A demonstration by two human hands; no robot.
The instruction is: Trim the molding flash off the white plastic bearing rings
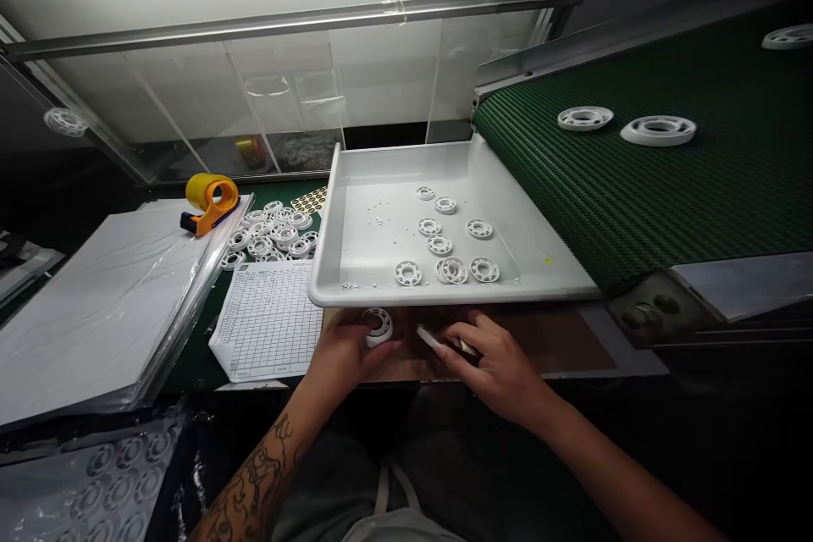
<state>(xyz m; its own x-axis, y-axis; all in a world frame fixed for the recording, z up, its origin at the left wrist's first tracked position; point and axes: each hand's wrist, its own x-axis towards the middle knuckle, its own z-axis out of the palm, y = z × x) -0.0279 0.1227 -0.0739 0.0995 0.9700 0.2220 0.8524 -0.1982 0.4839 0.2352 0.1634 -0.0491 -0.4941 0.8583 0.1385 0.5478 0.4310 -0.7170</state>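
My left hand (346, 353) is closed on a white plastic ring (379, 325) with slots around its face, just in front of the tray's near wall. Opposite it, my right hand (499, 364) pinches a slim pale piece (429, 338); it appears edge-on, so its kind is unclear. A small shiny object (468, 347) shows by the right fingers, mostly hidden. Both hands are over a brown board (539, 343). Beyond them, the white tray (327, 229) holds several similar rings (439, 244) and small white crumbs.
At right, a green conveyor belt (546, 169) carries more rings (659, 130) and slopes to the tray. On the left are a ring pile (273, 233), a gridded paper sheet (270, 313), an orange tape dispenser (212, 203) on bagged white sheets (102, 288), and bagged rings (120, 487).
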